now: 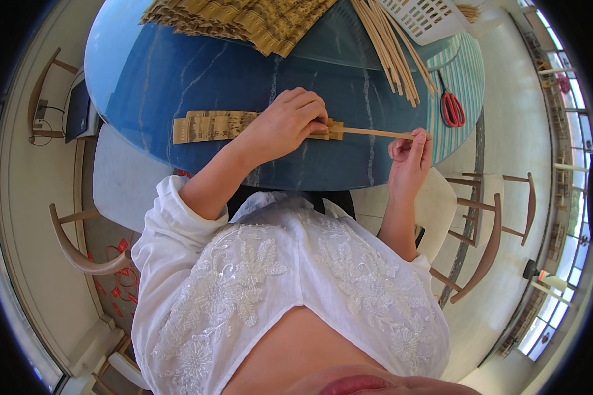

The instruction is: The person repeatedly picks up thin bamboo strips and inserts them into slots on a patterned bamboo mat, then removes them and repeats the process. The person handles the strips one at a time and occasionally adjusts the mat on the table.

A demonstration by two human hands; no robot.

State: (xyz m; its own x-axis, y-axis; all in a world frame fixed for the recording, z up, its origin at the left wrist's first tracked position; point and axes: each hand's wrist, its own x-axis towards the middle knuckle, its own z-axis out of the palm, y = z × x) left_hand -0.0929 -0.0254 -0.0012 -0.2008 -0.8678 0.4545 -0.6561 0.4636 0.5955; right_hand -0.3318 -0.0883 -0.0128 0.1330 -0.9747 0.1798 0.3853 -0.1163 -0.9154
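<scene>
A flat gold-brown paper sleeve strip [201, 126] with dark printing lies along the near part of the blue table, several overlapping in a small stack. My left hand [288, 122] rests over its right part, fingers curled down and closed on the sleeve, hiding its middle. A thin wooden chopstick [372, 133] stretches from the sleeve's right end to my right hand [410, 155]. There my thumb and fingers pinch its outer end. How far the stick reaches inside the sleeve is hidden.
A big pile of gold sleeves [237, 20] covers the far left of the round table [178, 76]. Loose chopsticks [395, 56] lie at the far right beside a white slotted basket [423, 20]. Red-handled scissors [452, 110] lie at the right edge. Wooden chairs [487, 243] stand around.
</scene>
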